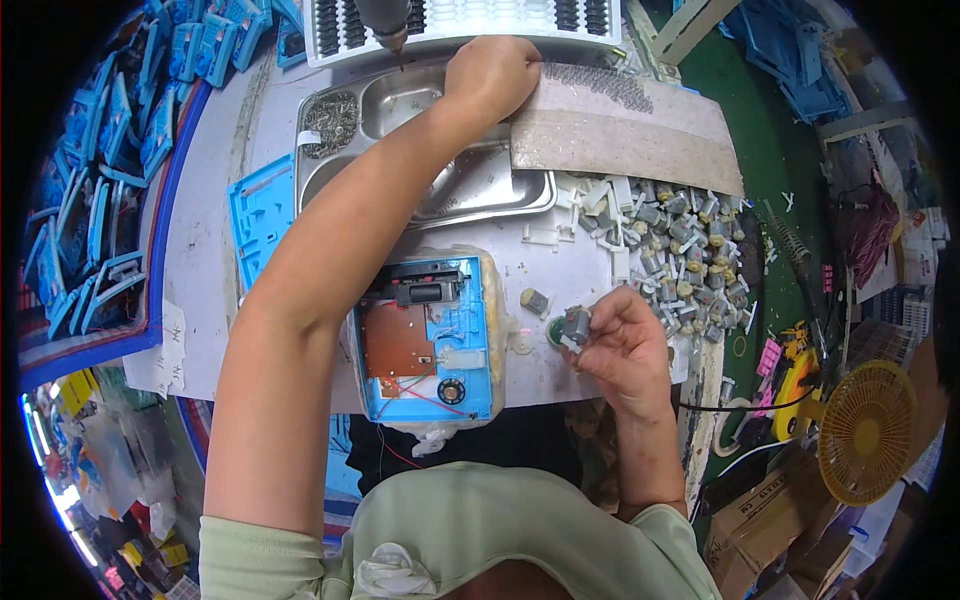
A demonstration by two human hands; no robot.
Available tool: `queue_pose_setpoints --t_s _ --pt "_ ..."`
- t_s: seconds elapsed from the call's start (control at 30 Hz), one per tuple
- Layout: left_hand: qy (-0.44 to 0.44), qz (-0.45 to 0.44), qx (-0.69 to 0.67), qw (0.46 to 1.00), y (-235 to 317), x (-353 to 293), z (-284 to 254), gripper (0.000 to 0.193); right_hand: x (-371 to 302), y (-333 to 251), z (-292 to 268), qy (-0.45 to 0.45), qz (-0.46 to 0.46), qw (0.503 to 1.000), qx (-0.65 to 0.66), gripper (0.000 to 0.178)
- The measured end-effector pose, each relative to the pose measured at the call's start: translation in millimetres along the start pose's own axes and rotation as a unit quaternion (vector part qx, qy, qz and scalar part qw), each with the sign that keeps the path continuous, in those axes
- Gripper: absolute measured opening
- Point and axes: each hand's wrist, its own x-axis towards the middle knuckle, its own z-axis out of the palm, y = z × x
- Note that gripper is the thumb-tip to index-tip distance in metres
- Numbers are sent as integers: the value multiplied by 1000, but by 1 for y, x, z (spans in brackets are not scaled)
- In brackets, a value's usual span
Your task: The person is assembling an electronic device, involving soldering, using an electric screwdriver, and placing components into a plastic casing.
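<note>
My left hand (492,80) reaches over the metal tray to the far side of the table. Its fingers are curled at the left end of a pale board (620,135) with a dark patterned patch, and what they hold is hidden. Near the table's front, my right hand (630,350) pinches a small grey motor (577,325) between thumb and fingers. A dark green round piece (556,332) shows beside that motor. Between my arms lies an opened blue plastic casing (470,400) with a brown circuit board (393,340), wires and a round speaker (451,391). Another loose motor (535,301) rests to its right.
The compartmented metal tray (545,200) holds small screws (330,122). An electric screwdriver (388,22) hangs above it. Several motors and white plastic parts (680,250) are heaped at right. Blue casings (75,240) fill a bin at left. A yellow fan (866,433) stands lower right.
</note>
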Motion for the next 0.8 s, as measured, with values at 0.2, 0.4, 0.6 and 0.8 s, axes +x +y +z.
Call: queue_pose_setpoints --t_s 0.2,0.4,0.6,0.8 --pt "20 51 15 998 5 0 4 21 -1 -2 2 6 -5 1000 10 41" --pt "9 49 22 999 3 3 7 21 -9 -5 -2 19 -20 1000 4 41" --pt "64 30 -29 997 2 -3 9 25 -18 -11 -1 42 -53 998 9 45" --pt "79 160 -109 978 31 -51 -29 13 -20 -31 -20 77 -97 951 -285 42"
